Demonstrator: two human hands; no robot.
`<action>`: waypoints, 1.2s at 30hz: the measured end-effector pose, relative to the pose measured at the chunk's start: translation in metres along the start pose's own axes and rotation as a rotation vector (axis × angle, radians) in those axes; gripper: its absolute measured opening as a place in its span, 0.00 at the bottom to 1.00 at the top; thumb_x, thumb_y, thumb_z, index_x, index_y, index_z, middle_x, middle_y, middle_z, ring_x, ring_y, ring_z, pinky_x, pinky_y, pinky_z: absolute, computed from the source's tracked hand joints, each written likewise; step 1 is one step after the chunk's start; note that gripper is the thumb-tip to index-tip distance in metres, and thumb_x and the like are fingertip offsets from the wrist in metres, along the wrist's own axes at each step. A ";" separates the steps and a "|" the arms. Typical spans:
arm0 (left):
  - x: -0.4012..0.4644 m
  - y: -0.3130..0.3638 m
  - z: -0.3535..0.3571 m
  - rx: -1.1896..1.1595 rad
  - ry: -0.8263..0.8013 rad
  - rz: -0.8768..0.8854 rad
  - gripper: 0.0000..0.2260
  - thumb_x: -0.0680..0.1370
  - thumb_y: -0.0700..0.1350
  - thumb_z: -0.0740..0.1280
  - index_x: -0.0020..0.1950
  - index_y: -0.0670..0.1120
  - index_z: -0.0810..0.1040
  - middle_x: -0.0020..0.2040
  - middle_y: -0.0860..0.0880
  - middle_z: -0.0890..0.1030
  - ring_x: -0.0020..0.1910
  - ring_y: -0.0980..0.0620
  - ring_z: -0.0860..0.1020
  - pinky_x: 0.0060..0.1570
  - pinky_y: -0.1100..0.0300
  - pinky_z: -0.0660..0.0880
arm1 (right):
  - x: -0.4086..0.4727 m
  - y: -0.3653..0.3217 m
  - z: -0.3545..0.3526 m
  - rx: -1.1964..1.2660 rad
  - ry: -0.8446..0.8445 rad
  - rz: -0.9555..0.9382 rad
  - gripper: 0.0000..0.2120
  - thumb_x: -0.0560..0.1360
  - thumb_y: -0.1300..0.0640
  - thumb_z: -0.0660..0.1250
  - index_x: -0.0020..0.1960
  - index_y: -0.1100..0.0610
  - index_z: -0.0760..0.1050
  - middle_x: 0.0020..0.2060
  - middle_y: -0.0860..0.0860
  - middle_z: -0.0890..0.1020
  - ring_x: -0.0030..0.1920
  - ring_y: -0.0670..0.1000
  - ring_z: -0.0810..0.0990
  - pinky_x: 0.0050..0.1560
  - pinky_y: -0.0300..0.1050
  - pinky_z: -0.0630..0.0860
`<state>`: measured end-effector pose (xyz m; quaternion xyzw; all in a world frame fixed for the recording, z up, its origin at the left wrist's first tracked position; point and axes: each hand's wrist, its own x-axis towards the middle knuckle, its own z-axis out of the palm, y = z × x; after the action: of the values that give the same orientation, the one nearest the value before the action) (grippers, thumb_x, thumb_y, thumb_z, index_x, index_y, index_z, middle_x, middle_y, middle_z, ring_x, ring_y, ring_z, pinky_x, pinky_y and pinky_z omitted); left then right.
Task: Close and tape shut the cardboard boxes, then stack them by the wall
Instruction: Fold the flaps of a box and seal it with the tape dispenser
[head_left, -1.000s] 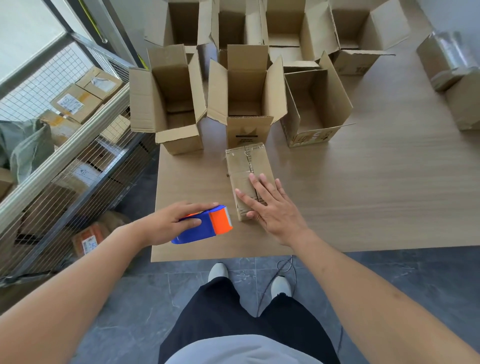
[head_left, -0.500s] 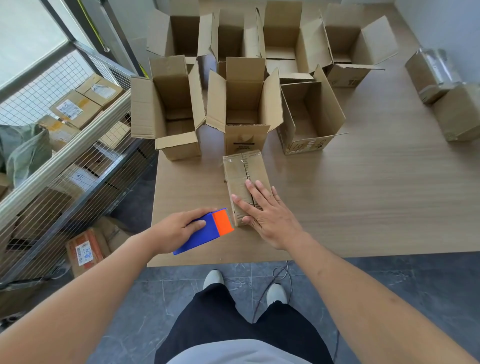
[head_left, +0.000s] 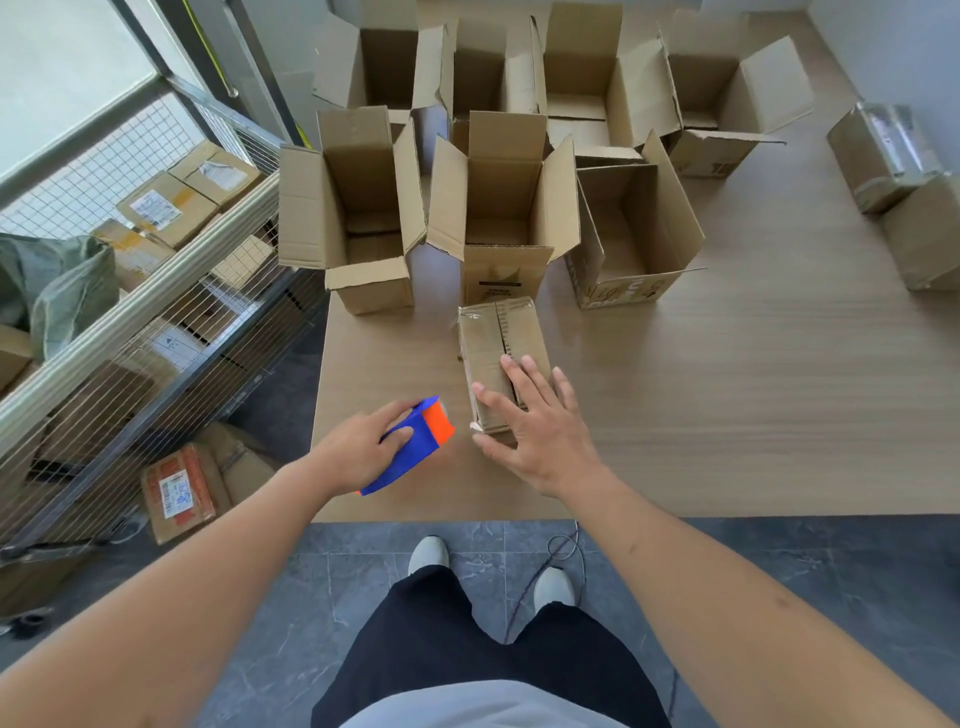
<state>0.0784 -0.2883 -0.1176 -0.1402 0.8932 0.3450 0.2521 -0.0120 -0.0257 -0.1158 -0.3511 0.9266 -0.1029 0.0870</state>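
Left grip (head_left: 363, 452) clasps the tape dispenser (head_left: 415, 441) (blue and orange); right grip (head_left: 540, 431), fingers spread, presses the closed box (head_left: 493, 348).

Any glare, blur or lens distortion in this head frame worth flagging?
Head view: wide-angle bending bows the table edge and stretches the forearms at the corners. Daylight from the window is bright but washes out nothing on the table. The tape dispenser and closed box look slightly soft.

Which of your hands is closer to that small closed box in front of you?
Right. The right hand rests on the small closed box, fingers spread over its near end. The left hand holds the tape dispenser beside it.
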 end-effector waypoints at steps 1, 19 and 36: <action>0.003 0.003 0.003 0.035 0.051 0.005 0.19 0.84 0.55 0.58 0.73 0.70 0.62 0.46 0.49 0.79 0.44 0.48 0.77 0.43 0.53 0.73 | 0.001 -0.005 0.003 0.001 0.055 0.015 0.28 0.78 0.32 0.57 0.76 0.37 0.64 0.82 0.52 0.57 0.82 0.55 0.51 0.80 0.60 0.47; 0.004 0.020 0.045 0.225 0.384 -0.005 0.31 0.78 0.60 0.69 0.79 0.62 0.61 0.53 0.45 0.70 0.49 0.44 0.73 0.52 0.50 0.75 | 0.010 -0.024 0.023 0.089 0.208 0.127 0.27 0.76 0.30 0.62 0.69 0.45 0.73 0.79 0.53 0.65 0.81 0.58 0.56 0.81 0.58 0.51; 0.008 0.083 0.074 0.149 0.548 0.634 0.12 0.80 0.51 0.66 0.48 0.47 0.88 0.63 0.43 0.82 0.66 0.43 0.79 0.49 0.46 0.83 | -0.014 0.050 -0.045 0.275 -0.014 -0.157 0.26 0.67 0.58 0.78 0.65 0.51 0.80 0.64 0.47 0.77 0.62 0.52 0.77 0.59 0.54 0.79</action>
<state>0.0625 -0.1776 -0.1238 0.0737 0.9485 0.2901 -0.1038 -0.0433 0.0262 -0.0841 -0.4081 0.8728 -0.2328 0.1326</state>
